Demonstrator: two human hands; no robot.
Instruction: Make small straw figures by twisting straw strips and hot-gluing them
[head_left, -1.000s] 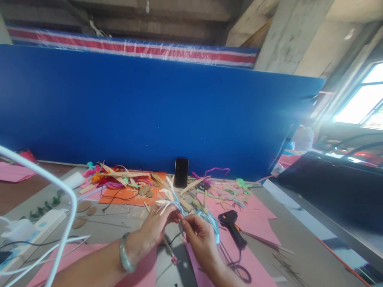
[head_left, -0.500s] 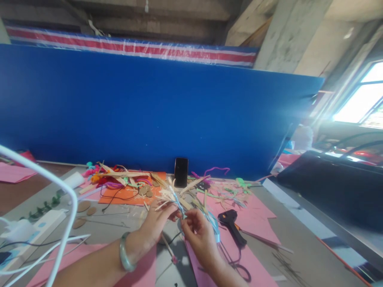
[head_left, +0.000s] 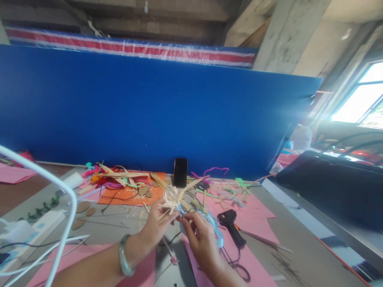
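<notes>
The work in hand, as I judged it, was a fine one at the neck of the frayed cream-coloured bundle of thin strips (head_left: 171, 199), where a narrow light-blue strip (head_left: 180, 210) met it. The bundle was in the air above the grey surface (head_left: 113, 227), between the two hands, with its loose ends spread upward and toward the left. The left hand (head_left: 151, 231), with a pale green bangle (head_left: 125, 255) on its wrist, had its fingers closed around the lower part of the bundle. The right hand (head_left: 203, 235) had its thumb and forefinger pinched on the light-blue strip, just beside the left fingertips; the exact place of contact was partly hidden, so I could not tell if it was wound, or only laid there. In my opinion, a next move at this place called for a steady left hold and for light tension from the right, because the thin strips could slip or spread apart. Beside the right hand was a loop of light-blue ribbon (head_left: 220, 237), and farther right lay a black glue gun (head_left: 230, 223) on pink paper (head_left: 257, 211). Behind the bundle, a black smartphone (head_left: 180, 172) was standing upright near the blue panel (head_left: 149, 107).
</notes>
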